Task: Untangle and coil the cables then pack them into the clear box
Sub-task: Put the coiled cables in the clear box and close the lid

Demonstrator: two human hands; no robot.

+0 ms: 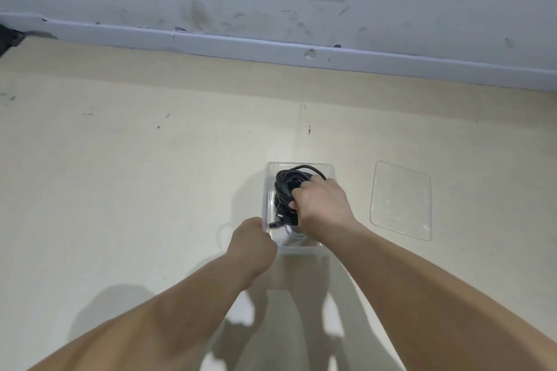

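A clear plastic box (269,187) stands on the pale table in the middle of the head view. Inside it lies a bundle of coiled black cables (286,187), with a plug end showing near the box's left wall. My right hand (324,205) reaches into the box from the right, its fingers closed around the coil. My left hand (251,242) grips the box's near left corner at the rim. The lower part of the coil is hidden under my right hand.
The box's clear lid (401,200) lies flat on the table to the right of the box. A grey wall with a raised ledge (271,45) runs along the table's far edge. Bare tabletop (120,159) stretches to the left.
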